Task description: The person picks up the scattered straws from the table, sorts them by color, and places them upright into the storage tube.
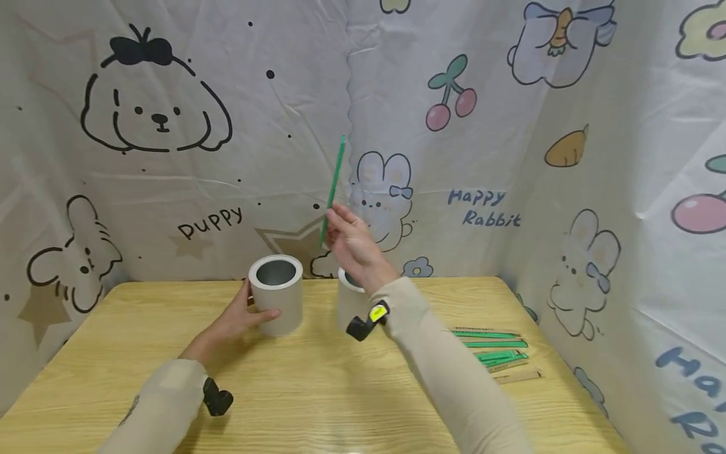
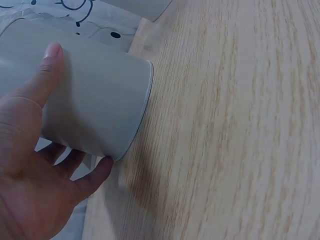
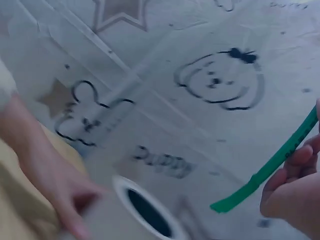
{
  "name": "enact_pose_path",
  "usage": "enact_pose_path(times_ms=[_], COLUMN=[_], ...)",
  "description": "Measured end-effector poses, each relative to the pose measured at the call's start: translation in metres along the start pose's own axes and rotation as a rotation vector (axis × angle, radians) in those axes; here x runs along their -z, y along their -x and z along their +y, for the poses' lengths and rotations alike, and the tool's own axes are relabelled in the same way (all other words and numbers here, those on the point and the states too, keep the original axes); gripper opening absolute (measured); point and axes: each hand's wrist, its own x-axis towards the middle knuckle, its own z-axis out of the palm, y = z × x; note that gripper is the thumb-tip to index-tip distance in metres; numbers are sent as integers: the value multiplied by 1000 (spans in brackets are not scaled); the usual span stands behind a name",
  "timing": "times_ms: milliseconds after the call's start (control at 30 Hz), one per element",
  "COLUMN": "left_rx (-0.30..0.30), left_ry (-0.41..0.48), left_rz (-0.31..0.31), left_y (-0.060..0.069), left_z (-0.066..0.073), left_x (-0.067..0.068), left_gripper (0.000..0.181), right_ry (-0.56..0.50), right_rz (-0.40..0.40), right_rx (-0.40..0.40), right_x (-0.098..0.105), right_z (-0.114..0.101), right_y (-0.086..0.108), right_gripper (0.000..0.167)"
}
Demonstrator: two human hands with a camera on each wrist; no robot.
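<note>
Left hand [image 1: 235, 318] curled round a pale cup [image 1: 283, 309] from its 8 o'clock side. Green stick [image 1: 338, 167], at that cup's 1 o'clock, pinched in the right hand [image 1: 354, 243]. Second cup [image 1: 346, 301], at the first's 3 o'clock. Stick pile [image 1: 499, 344], at the right hand's 4 o'clock.

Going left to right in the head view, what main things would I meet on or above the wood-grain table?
Left grip, off-white cylindrical container, thin green strip, right grip, scattered flat green and tan strips.
</note>
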Motion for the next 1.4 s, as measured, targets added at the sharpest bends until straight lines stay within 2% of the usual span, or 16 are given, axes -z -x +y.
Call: enact_pose_path(times_ms=[100, 200, 367, 433, 567, 667, 767, 900, 1067, 1167, 1400], left_rx=[5, 21, 37, 33, 26, 37, 49, 25, 15, 8, -17], left_ry=[-2, -12, -32, -43, -53, -59, -59, -21, 3, -6, -7], left_rz=[-8, -12, -7, -8, -15, -10, -7, -23, -29, -20, -21], left_y=[0, 0, 1, 0, 0, 1, 1, 2, 1, 1, -1], left_z=[1, 1, 2, 3, 3, 1, -1, 2, 1, -1, -3], left_x=[-2, -3, -1, -1, -3, -2, -1, 1, 3, 4, 1], left_gripper=[104, 103, 102, 102, 104, 105, 106, 105, 106, 106, 103], right_ry=[-36, -30, 91, 170, 335, 446, 491, 562, 766, 903, 1093], right_rz=[2, 50, 136, 144, 96, 24, -24, -31, -25, -17, -42], right_rx=[-28, -37, -73, -99, -138, -150, -138, -129, -149, -181, -276], right_x=[-16, -22, -22, -19, -10, -4, 10, 45, 110, 157, 262], right_z=[35, 62, 89, 90, 80, 63, 37, -3, -43, -53, -53], right_y=[-12, -23, -31, -29, -19, -12, -5, 9, 31, 47, 93], right_gripper=[35, 33, 17, 12, 35, 40, 39, 40, 42, 43, 49])
